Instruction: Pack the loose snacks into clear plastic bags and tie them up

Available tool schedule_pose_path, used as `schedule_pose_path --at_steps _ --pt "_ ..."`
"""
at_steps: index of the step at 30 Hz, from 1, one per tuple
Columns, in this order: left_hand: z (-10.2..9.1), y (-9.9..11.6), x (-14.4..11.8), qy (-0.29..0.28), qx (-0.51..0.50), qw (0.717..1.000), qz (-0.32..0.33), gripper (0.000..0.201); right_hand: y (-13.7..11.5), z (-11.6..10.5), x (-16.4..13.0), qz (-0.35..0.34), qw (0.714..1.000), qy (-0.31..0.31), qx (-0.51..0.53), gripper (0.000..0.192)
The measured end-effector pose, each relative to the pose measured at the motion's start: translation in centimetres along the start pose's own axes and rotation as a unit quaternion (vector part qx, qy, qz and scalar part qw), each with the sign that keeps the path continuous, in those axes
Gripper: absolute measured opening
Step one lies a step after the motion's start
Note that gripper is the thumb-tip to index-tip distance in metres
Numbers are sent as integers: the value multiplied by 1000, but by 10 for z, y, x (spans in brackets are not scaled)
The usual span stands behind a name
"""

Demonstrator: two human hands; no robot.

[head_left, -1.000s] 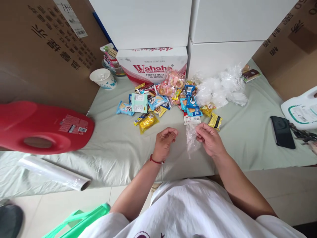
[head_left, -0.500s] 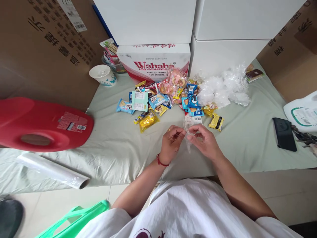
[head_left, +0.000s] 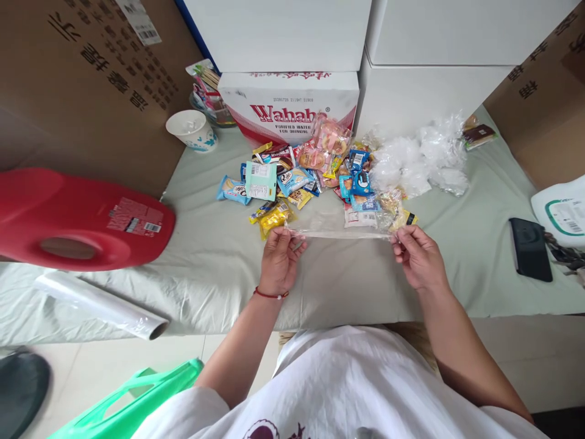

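A thin clear plastic cover (head_left: 342, 233) is stretched sideways between my hands, its near edge pulled taut. My left hand (head_left: 280, 261) pinches one end, and my right hand (head_left: 421, 256) grips the other. Behind the film lies a heap of wrapped snacks: a yellow packet (head_left: 275, 217) by my left fingertips, a mint-green packet (head_left: 261, 180), blue packets (head_left: 361, 183) and pink-wrapped biscuits (head_left: 326, 146). Through the film, a yellow-and-black packet (head_left: 408, 217) shows partly near my right hand. To the right of the heap sits a pile of crumpled clear plastic (head_left: 406, 161).
A white Wahaha carton (head_left: 287, 107) stands behind the snacks. On the left are a red jug (head_left: 86, 219), a film roll (head_left: 100, 305) and a paper cup (head_left: 192, 131). A black phone (head_left: 530, 250) and a white bottle (head_left: 560, 210) lie on the right.
My hands have moved apart, left and right. The plastic, bunched between my fingers before, is now drawn out wide between them.
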State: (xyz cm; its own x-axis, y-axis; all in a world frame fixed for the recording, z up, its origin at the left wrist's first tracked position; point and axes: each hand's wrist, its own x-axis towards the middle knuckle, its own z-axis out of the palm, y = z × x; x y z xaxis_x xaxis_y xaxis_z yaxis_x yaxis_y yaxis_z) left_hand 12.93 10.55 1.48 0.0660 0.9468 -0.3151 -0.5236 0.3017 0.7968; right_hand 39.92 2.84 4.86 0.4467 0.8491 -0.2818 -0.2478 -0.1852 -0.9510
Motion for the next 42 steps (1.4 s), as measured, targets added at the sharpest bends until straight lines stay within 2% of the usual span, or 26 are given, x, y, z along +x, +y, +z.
schedule_pose_path --at_steps 2,4,6,7,9,11,12,14,16,18,19,20,22,24,26,28,29,30,32,34,35,37,40,41,42 --pt "-10 0 -2 7 6 1000 -9 47 12 -13 -4 4 999 -7 -46 42" --pt "-19 -3 -6 11 20 1000 -19 46 24 -27 -8 19 991 -39 -126 43" --pt "-24 -7 -12 11 42 999 -17 43 29 -39 -12 21 968 -79 -237 43" --pt "-26 -9 -15 8 56 998 -8 40 27 -43 -15 0 952 -79 -294 41" --pt "-27 -13 -23 -7 98 994 38 33 16 -43 -20 -81 924 -20 -372 35" --pt "-25 -16 -32 -31 172 976 126 21 0 -30 -26 -146 918 29 -368 32" --pt "-23 -17 -37 -48 223 957 180 15 -8 -19 -29 -143 930 5 -340 34" --pt "-17 -18 -47 -91 338 893 284 3 -16 9 -35 -76 955 -118 -261 41" --pt "-9 -19 -59 -143 430 814 364 11 -13 36 -39 -5 952 -227 -206 46" --pt "-2 -22 -70 -193 476 749 418 20 -2 56 -41 10 944 -263 -198 47" --pt "1 -23 -74 -212 486 730 431 24 5 61 -42 3 943 -266 -198 46" --pt "2 -25 -78 -229 491 722 431 25 12 64 -43 -4 944 -267 -192 44" --pt "1 -28 -84 -255 481 740 394 22 25 63 -43 2 951 -263 -165 41" --pt "-3 -29 -85 -262 446 791 327 19 34 56 -43 26 958 -251 -136 40" --pt "-5 -30 -80 -200 399 859 249 20 39 47 -44 44 963 -239 -118 38" --pt "-3 -30 -68 -94 348 920 151 26 41 40 -45 49 963 -243 -104 36" --pt "1 -30 -61 -56 322 940 96 33 41 36 -46 45 963 -247 -97 34" --pt "6 -30 -53 -47 298 953 39 40 41 33 -47 37 963 -252 -93 33" --pt "18 -29 -39 -108 266 956 -59 46 41 27 -50 14 962 -256 -93 31" --pt "29 -29 -30 -171 239 949 -114 43 41 21 -53 -8 964 -244 -100 28" --pt "33 -29 -27 -176 217 951 -129 43 41 17 -55 -17 970 -223 -99 27" --pt "34 -30 -27 -141 166 966 -138 42 43 9 -60 -30 987 -141 -74 26" --pt "22 -29 -33 -60 98 986 -121 40 47 -10 -67 -17 1000 4 -16 34" --pt "16 -28 -37 -42 83 989 -111 39 47 -19 -69 6 1000 19 -22 38" --pt "9 -26 -40 -27 68 992 -102 39 47 -28 -71 34 998 8 -51 41"
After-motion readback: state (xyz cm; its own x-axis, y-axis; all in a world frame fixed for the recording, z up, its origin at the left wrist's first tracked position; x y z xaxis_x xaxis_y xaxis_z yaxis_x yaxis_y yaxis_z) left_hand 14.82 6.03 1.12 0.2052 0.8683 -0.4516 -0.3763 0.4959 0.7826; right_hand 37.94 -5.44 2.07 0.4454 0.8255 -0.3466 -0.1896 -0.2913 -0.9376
